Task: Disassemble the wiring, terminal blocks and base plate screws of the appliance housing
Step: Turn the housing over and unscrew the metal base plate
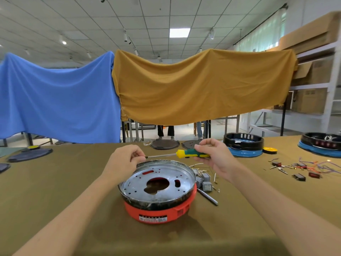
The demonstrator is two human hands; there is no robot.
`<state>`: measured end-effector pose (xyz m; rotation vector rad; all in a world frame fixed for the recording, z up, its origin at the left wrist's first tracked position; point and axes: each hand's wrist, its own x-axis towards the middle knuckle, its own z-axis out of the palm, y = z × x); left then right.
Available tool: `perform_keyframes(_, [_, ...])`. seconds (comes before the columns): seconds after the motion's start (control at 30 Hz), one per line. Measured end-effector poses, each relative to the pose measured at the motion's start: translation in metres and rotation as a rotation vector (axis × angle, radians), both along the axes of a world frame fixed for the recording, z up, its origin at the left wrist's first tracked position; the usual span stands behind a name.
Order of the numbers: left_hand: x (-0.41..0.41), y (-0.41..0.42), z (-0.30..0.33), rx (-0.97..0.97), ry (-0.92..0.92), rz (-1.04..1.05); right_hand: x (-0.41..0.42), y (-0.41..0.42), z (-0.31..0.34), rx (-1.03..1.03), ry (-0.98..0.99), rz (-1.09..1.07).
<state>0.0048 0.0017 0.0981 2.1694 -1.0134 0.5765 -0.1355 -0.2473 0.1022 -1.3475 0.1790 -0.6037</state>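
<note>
The right hand (212, 154) grips the screwdriver (181, 154) by its handle; its shaft lies level, pointing toward the left hand (125, 159), whose fingers pinch the tip above the housing (158, 193).

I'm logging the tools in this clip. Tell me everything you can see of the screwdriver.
The screwdriver has a chunky yellow and green handle, plastic or rubber by its look, and a slim bare metal shaft. It is held roughly level above the far rim of the red appliance housing. The right hand grips the handle; the left hand pinches the shaft's tip end, hiding the tip.
</note>
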Motion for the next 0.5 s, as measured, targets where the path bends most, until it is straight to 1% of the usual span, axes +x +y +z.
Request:
perform_keyframes(0.17, [0.005,-0.004,-0.001,0.041,-0.059,-0.002,-0.002,0.004,-0.016,0.055,-0.020,-0.033])
perform_keyframes(0.3, [0.010,-0.001,-0.002,0.037,-0.063,-0.015,-0.004,0.005,-0.022,0.040,-0.052,0.041])
perform_keyframes(0.4, [0.008,0.001,-0.003,0.023,-0.146,-0.061,-0.005,0.001,-0.023,0.090,-0.052,0.069])
perform_keyframes(0.5, [0.003,-0.001,-0.005,0.010,-0.217,-0.098,-0.005,-0.004,-0.022,0.120,-0.040,0.047])
